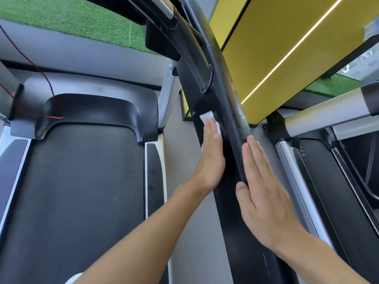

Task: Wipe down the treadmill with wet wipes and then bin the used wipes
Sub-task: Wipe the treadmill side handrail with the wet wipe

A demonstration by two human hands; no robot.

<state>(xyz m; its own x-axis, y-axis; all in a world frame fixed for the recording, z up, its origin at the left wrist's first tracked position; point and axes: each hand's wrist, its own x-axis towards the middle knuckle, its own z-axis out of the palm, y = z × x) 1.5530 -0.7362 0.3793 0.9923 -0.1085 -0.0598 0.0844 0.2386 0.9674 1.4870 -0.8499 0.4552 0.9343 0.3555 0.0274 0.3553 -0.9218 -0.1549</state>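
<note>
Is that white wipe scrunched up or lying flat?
Flat: the wipe lies under the left hand, whose straight fingers press it against the black treadmill frame. Whether it is folded, cannot tell.

Glossy black plastic handrail (225,95); matt rubbery treadmill belt (82,181); brushed silver metal bar (324,113); soft white wipe (209,119); rough green artificial turf (71,19)

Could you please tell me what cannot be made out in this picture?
Head view: most of the wet wipe, hidden under the left hand.
Head view: whether the right hand presses a wipe too; its palm hides that.
Head view: the black rail's top, cut off by the upper edge.
</note>
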